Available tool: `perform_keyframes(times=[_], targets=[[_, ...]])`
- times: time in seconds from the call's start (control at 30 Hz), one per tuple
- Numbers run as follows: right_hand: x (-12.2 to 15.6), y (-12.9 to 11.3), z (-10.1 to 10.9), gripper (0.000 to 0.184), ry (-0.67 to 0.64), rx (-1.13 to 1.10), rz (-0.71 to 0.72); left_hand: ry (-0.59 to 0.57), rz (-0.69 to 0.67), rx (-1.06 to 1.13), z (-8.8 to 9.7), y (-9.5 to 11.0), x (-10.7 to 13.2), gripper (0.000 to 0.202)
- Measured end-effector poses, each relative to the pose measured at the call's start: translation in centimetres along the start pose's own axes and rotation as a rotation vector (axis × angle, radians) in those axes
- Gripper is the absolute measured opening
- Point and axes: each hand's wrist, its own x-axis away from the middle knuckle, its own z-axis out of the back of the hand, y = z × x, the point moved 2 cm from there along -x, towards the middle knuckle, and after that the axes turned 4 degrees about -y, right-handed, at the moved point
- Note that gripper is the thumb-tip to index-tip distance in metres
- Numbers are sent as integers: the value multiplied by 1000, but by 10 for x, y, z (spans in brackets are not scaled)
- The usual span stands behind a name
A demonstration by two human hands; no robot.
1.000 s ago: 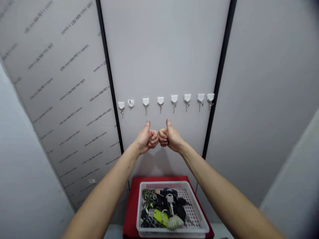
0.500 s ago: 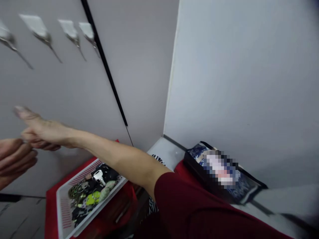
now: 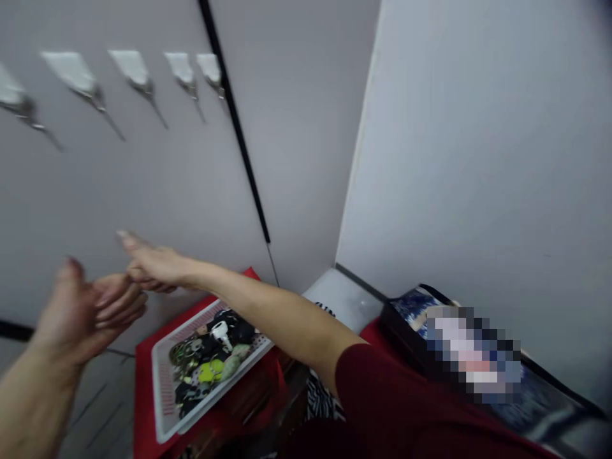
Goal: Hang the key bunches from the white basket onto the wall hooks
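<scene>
My left hand [image 3: 98, 309] is at the lower left, its fingers curled in and the thumb standing up apart from them. My right hand [image 3: 155, 262] meets it at the fingertips, also with curled fingers and a raised thumb. Anything between the fingers is too small or hidden to make out. Both hands are in front of the pale grey panel [image 3: 143, 172]. Below my right forearm lies a white plastic basket [image 3: 165, 424] holding a heap of keys, key rings and dark fobs. A silver key [image 3: 220, 333] and a yellow-green tag [image 3: 210, 370] stand out among them.
White adhesive hooks [image 3: 131, 67] run in a row along the panel above my hands. The basket rests on a red surface [image 3: 143, 395]. A dark blue patterned bag [image 3: 406, 312], partly blurred out, is at the lower right by the white wall [image 3: 478, 140].
The view has swung left, so the hooks, basket and bag sit further right. My left hand now shows its thumb and wrist. Both hands still meet with curled fingers.
</scene>
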Motion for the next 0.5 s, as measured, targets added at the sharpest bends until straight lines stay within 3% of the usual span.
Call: perform_keyframes(times=[0.1,0.17,0.23,0.3,0.4,0.5], targets=[[2,20,-2,54,12,37,32,67,-107,347,-15,-9,2,55],[6,41,-2,55,121,161,20,171,-102,364,-23,-32,-1,50],[15,65,-3,52,271,406,26,353,-80,189,-30,-63,-4,43],[26,90,-6,42,394,703,34,493,-81,-118,-38,-93,-3,32],[41,123,-18,27,352,947,49,504,-90,-491,-54,-124,6,20],[47,140,-25,22,303,1024,47,423,-101,-712,-65,-133,15,26]])
